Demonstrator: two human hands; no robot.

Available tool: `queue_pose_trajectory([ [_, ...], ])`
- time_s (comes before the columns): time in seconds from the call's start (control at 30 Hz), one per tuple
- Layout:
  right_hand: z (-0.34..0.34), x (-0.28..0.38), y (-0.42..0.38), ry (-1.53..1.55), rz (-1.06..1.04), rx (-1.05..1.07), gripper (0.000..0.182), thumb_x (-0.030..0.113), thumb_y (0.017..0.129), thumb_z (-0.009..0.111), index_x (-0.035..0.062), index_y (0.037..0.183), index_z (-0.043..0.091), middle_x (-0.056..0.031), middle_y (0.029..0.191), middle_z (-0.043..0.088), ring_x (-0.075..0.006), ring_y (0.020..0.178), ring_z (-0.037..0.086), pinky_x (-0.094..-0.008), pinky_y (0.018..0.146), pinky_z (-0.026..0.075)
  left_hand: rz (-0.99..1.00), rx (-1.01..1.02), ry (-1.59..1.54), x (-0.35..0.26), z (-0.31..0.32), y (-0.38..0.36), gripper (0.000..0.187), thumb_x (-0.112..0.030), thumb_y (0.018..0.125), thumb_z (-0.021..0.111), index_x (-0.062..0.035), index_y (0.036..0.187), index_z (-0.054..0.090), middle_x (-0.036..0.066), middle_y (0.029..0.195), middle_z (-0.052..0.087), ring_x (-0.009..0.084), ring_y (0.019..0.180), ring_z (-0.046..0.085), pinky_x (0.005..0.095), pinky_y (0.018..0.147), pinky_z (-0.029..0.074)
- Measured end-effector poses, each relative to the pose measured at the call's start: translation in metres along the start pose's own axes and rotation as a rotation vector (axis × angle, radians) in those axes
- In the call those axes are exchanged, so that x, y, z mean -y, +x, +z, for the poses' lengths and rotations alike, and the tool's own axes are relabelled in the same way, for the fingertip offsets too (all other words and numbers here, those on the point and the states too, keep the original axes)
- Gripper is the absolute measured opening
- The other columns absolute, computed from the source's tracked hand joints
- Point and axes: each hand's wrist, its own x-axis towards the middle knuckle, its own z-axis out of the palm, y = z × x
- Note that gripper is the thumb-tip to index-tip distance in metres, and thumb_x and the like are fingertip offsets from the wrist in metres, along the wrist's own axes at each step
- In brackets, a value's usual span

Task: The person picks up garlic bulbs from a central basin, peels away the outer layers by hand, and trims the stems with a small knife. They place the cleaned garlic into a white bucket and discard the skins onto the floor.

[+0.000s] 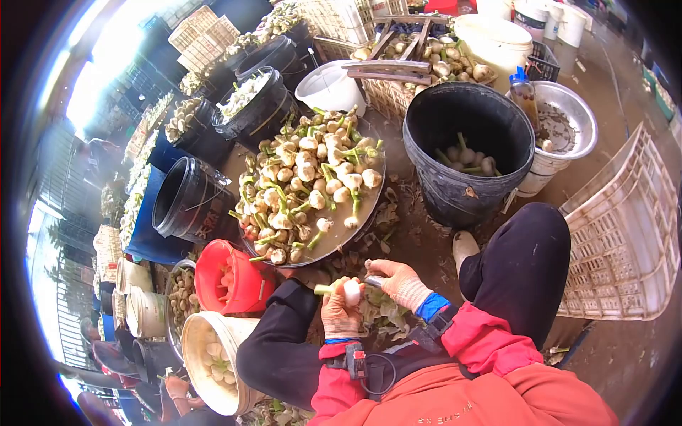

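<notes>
My left hand (pixel 339 317), in an orange knit glove, is closed around a peeled white garlic bulb (pixel 352 292) whose short green stem points left. In my right hand (pixel 405 284), gloved the same way, is a small metal knife (pixel 374 281); its blade is partly hidden by the fingers and lies close to the bulb's right side. Both hands are above my lap. Just beyond them, untrimmed garlic bulbs (pixel 305 174) with cut green stems are heaped on a round tray (pixel 348 245). Loose peelings (pixel 387 309) lie beneath the hands.
A black bucket (pixel 444 188) with some garlic stands ahead right, beside a metal basin (pixel 579 117) holding a bottle (pixel 524 99). A plastic crate (pixel 625 241) leans at right. A red bucket (pixel 202 273) and a cream bucket (pixel 245 330) stand left. Another person's hand (pixel 177 387) shows lower left.
</notes>
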Motion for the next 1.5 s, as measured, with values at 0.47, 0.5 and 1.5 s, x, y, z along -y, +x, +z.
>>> queue_pose_trajectory([
  [0.47,0.000,-0.009,-0.002,-0.261,-0.216,-0.165,0.035,0.007,0.082,0.053,0.0062,0.117,0.056,-0.0158,0.114,0.059,-0.0297,0.101,0.059,-0.0347,0.087,0.046,0.027,-0.070,0.158,0.019,0.008,0.004,0.031,-0.021,0.085,0.065,-0.0029,0.109,0.059,0.007,0.097,0.064,0.0181,0.089,0.061,0.0335,0.078,0.054],
  [0.5,-0.003,-0.025,0.003,-0.307,-0.294,-0.193,0.035,0.006,0.082,0.052,0.0051,0.117,0.055,-0.0151,0.112,0.060,-0.0275,0.097,0.061,-0.0343,0.083,0.048,-0.047,-0.149,0.069,0.012,0.009,0.003,0.033,-0.028,0.087,0.062,-0.0080,0.113,0.056,0.008,0.100,0.062,0.0231,0.089,0.062,0.0404,0.075,0.055],
  [1.5,-0.010,-0.026,0.026,0.004,0.073,-0.118,0.029,0.007,0.081,0.060,0.0037,0.110,0.061,-0.0100,0.104,0.066,-0.0187,0.096,0.062,-0.0264,0.086,0.045,0.043,0.212,1.031,0.006,0.014,0.213,0.051,-0.013,0.068,0.075,0.0002,0.115,0.058,0.005,0.092,0.065,0.0121,0.080,0.059,0.0233,0.074,0.047],
])
